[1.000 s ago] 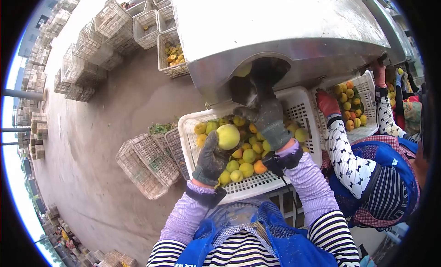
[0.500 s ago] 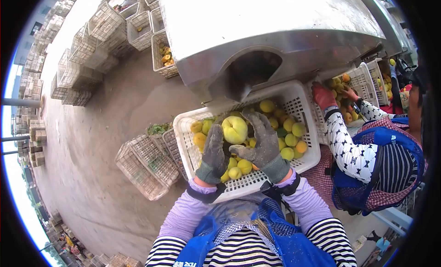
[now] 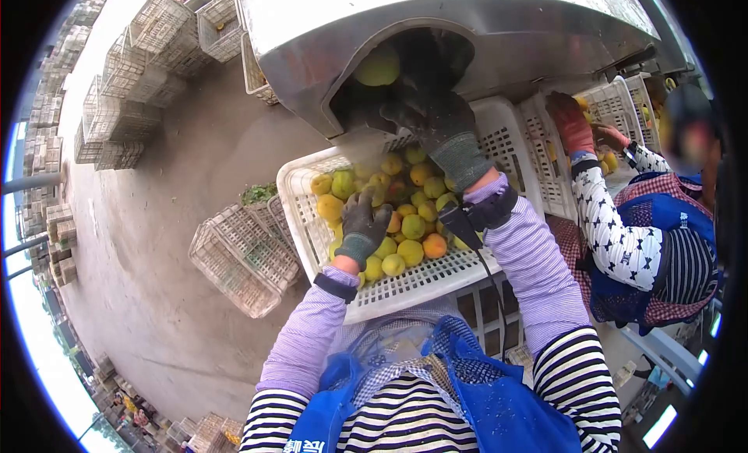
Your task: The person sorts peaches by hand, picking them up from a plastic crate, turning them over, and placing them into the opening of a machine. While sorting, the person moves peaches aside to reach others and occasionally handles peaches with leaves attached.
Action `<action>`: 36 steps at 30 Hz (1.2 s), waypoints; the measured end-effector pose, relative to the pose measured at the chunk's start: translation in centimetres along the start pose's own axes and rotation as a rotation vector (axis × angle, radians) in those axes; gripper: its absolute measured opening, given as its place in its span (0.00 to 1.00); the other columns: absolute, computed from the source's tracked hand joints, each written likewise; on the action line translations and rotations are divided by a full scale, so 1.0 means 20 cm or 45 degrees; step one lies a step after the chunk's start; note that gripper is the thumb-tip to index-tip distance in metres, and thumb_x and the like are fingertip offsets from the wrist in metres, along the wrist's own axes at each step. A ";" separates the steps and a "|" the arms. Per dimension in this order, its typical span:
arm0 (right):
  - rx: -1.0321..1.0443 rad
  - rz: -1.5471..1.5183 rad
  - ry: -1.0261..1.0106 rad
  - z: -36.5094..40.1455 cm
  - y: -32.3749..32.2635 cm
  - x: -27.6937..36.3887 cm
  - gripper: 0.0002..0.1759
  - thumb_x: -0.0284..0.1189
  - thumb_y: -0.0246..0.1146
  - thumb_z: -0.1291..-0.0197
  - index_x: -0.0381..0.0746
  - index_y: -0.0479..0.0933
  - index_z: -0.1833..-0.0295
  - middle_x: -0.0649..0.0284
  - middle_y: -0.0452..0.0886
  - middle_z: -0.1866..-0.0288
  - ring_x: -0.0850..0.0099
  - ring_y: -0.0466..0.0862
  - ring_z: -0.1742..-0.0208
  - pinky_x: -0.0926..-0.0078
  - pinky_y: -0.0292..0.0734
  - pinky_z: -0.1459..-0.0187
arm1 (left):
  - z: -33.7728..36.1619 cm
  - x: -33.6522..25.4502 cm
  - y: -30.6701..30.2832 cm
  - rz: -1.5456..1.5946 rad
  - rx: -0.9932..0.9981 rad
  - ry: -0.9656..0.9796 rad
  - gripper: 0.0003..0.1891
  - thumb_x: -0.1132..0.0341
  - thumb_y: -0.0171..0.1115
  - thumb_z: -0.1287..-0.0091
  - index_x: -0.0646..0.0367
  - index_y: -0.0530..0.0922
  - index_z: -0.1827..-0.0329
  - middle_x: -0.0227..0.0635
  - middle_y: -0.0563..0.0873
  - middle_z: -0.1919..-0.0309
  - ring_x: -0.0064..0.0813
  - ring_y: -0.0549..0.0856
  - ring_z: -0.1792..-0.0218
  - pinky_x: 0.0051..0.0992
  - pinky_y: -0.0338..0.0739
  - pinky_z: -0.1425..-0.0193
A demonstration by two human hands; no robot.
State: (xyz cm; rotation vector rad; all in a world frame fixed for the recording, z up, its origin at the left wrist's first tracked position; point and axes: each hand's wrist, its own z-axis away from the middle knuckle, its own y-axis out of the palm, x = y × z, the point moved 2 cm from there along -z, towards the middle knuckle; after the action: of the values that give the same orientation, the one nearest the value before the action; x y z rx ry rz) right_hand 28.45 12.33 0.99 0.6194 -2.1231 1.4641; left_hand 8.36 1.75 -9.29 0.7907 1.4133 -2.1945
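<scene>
Yellow-green and orange peaches (image 3: 411, 252) fill much of a white plastic crate (image 3: 405, 301) in front of me. My left hand (image 3: 365, 223), in a dark grey glove, lies over the fruit at the crate's left side, fingers apart and touching peaches. My gloved right hand (image 3: 448, 130) reaches up into the dark opening of a metal machine (image 3: 312, 71). A large green-yellow peach (image 3: 378, 66) is inside that opening, just left of my right fingers. Shadow and blur hide whether those fingers grip it.
Stacked empty crates (image 3: 245, 258) lie on the floor to the left, with taller crate stacks (image 3: 117, 110) beyond. To my right a co-worker (image 3: 647, 250) in red gloves handles fruit in another crate (image 3: 612, 114). The machine's metal edge overhangs my crate.
The large peach was between my two hands above the crate; a similar one is now in the machine opening. My right hand moved up into the opening, and my left moved down onto the fruit.
</scene>
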 end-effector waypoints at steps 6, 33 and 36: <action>1.216 0.715 -0.015 0.61 0.12 -0.49 0.18 0.35 0.66 0.41 0.45 0.81 0.45 0.53 0.84 0.52 0.56 0.86 0.55 0.59 0.82 0.55 | -0.06 0.10 0.47 -0.631 0.546 0.296 0.37 0.48 0.64 0.36 0.52 0.66 0.26 0.51 0.71 0.31 0.53 0.68 0.29 0.49 0.59 0.23; 0.587 -0.873 0.549 0.85 -0.28 -0.07 0.32 0.45 0.64 0.32 0.35 0.70 0.32 0.55 0.76 0.38 0.64 0.79 0.41 0.67 0.75 0.38 | 0.24 -0.36 -0.10 1.606 0.440 -0.104 0.21 0.68 0.55 0.30 0.68 0.75 0.36 0.48 0.81 0.40 0.38 0.81 0.40 0.34 0.76 0.34; 0.386 -0.588 0.295 0.82 -0.33 0.01 0.40 0.46 0.71 0.39 0.35 0.68 0.29 0.51 0.77 0.41 0.59 0.79 0.43 0.65 0.78 0.42 | 0.24 -0.40 -0.14 1.488 0.310 -0.008 0.17 0.70 0.54 0.29 0.70 0.79 0.41 0.49 0.82 0.40 0.38 0.81 0.40 0.33 0.77 0.36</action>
State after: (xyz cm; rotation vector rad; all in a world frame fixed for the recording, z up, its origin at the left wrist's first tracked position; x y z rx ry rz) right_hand 30.15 -5.20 0.72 0.9280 -1.4696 1.5083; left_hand 11.54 -1.21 -0.46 1.2542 0.4048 -1.4003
